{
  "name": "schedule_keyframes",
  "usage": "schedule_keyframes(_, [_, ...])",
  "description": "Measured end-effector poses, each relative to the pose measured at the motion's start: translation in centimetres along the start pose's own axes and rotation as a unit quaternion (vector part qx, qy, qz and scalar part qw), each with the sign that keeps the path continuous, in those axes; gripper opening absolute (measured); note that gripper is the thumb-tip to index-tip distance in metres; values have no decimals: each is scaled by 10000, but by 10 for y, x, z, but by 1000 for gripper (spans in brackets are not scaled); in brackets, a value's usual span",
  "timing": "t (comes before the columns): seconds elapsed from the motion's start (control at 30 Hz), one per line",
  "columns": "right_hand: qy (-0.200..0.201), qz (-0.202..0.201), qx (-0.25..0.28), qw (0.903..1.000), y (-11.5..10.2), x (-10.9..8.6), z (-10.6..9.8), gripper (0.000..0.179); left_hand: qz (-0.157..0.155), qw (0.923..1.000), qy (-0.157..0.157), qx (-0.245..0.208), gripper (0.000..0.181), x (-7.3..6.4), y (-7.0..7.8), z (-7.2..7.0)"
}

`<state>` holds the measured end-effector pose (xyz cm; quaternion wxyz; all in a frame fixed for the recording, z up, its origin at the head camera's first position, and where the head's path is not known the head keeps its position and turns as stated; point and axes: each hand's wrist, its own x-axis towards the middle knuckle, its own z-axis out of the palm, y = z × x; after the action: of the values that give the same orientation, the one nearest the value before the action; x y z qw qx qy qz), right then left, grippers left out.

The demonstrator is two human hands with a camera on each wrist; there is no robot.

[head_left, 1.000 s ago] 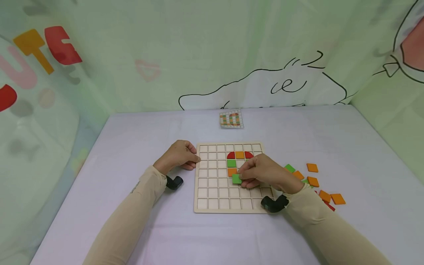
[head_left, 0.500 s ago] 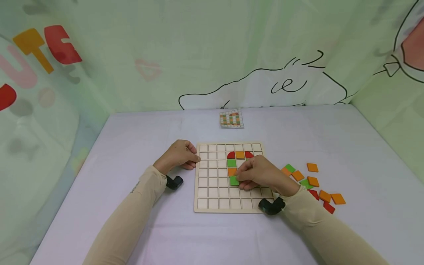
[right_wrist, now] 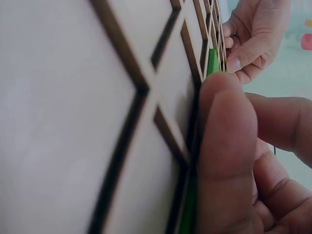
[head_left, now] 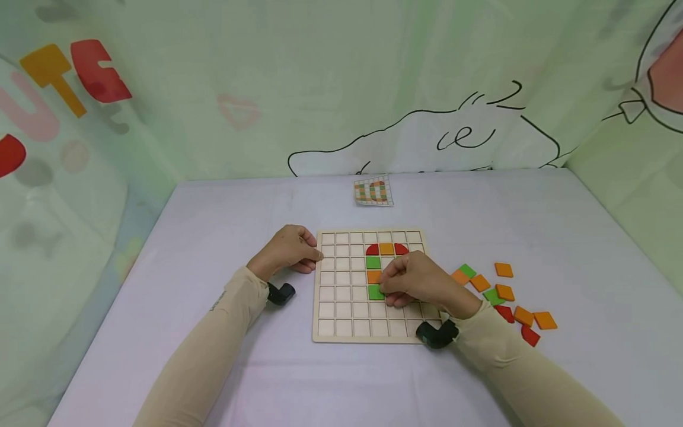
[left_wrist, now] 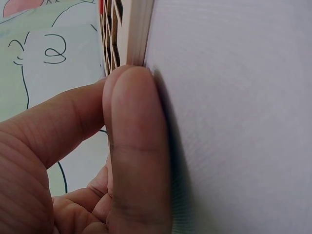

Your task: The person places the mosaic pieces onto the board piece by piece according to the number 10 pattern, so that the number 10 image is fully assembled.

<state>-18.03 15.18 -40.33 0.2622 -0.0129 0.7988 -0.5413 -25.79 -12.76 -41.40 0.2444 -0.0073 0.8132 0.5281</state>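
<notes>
A pale wooden grid board point(head_left: 344, 311) lies on the table. My left hand point(head_left: 287, 249) pinches its left edge between thumb and finger; the left wrist view shows the fingertips right at the board's side point(left_wrist: 139, 34). With thumb and fingers my right hand point(head_left: 424, 279) pinches the right side of a green square tile point(head_left: 376, 293), which sits in a cell under an orange tile point(head_left: 374, 277). Above that are another green tile point(head_left: 373, 263) and a row of a red rounded tile point(head_left: 372, 249), an orange tile point(head_left: 386, 249) and a second red one point(head_left: 401, 249). My right hand covers cells beside it.
Loose orange tiles point(head_left: 503, 270), green tiles point(head_left: 466, 270) and red rounded tiles point(head_left: 530, 335) lie scattered to the right of the board. A printed pattern card point(head_left: 373, 191) lies at the back of the table, near the fabric backdrop point(head_left: 320, 89).
The green tile has shifted left and slightly down, from tilted over the grid to flat in the cell under the orange tile. My right hand moved with it; the left hand stayed put.
</notes>
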Motion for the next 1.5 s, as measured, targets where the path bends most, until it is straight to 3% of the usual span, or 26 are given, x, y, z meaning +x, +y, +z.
schedule_keyframes(0.33, [131,-145,103,9998,3,-7,-7,14,-43,10000,8,10,30,-3,-3,-4])
schedule_keyframes(0.43, [374,-189,6,9991,6,-17,-23,18,-36,10000,24,27,31,-5,-4,-6])
schedule_keyframes(0.63, [1029,97,-550,9931,23,-37,-71,30,-11,10000,19,5,30,-5,-3,-7])
schedule_keyframes(0.83, [1191,428,-1011,9868,42,-49,-103,34,-19,10000,-24,-10,30,-6,-1,-6])
schedule_keyframes(0.97, [1190,551,-1447,9807,46,-51,-103,40,-4,10000,-37,9,30,-5,-2,-5])
schedule_keyframes(1.2, [1504,598,-2328,9590,41,-49,-92,39,40,10000,-83,-27,30,-1,-2,-3])
schedule_keyframes(1.5, [1691,420,-2330,9567,38,-49,-86,21,31,10000,-74,-5,30,0,0,-1])
